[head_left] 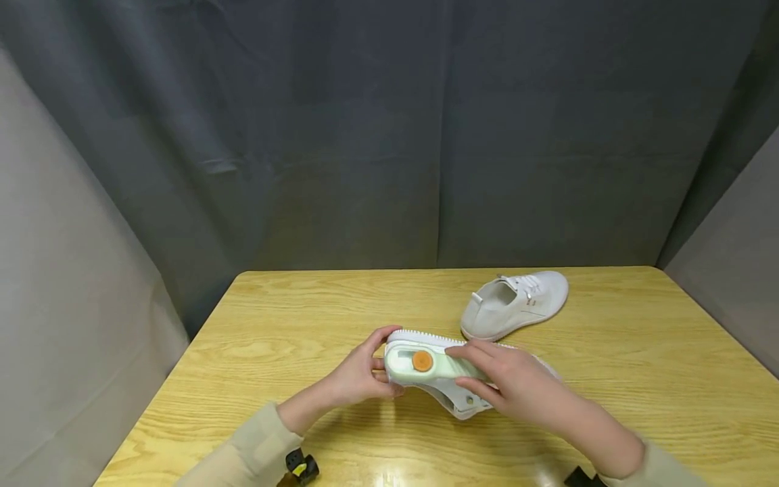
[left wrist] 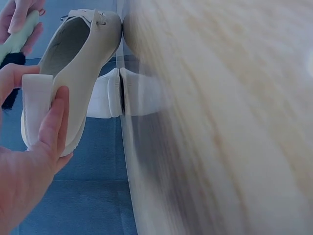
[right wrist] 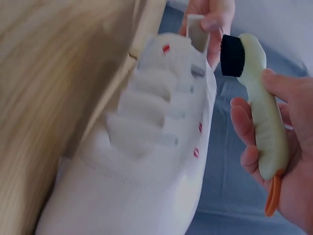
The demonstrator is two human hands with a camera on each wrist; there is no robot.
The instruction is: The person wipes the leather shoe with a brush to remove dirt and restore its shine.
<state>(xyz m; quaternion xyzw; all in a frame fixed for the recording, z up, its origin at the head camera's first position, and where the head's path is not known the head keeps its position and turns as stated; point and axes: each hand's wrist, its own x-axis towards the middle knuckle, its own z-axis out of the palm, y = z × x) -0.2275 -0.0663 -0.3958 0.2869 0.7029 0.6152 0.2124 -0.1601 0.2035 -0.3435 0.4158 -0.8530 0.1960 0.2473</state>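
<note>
My left hand [head_left: 359, 372] grips a white shoe [left wrist: 80, 73] by its heel, thumb on one side and fingers on the other. The shoe lies tipped on its side, its toe pointing right and its laces [right wrist: 146, 103] toward me. In my right hand [head_left: 517, 379] is a pale green shoe brush [right wrist: 266, 117] with black bristles [right wrist: 232, 55], an orange button [head_left: 422, 360] and an orange hanging loop [right wrist: 274, 196]. The brush is held over the side of the shoe; the right wrist view shows its bristles turned toward the heel, apart from the upper.
A second white shoe [head_left: 514, 304] lies upright on the wooden table [head_left: 292, 304] behind the held one, toe to the right. A dark grey curtain [head_left: 341, 135] hangs beyond the table's back edge, with lighter cloth [head_left: 61, 270] at the left side.
</note>
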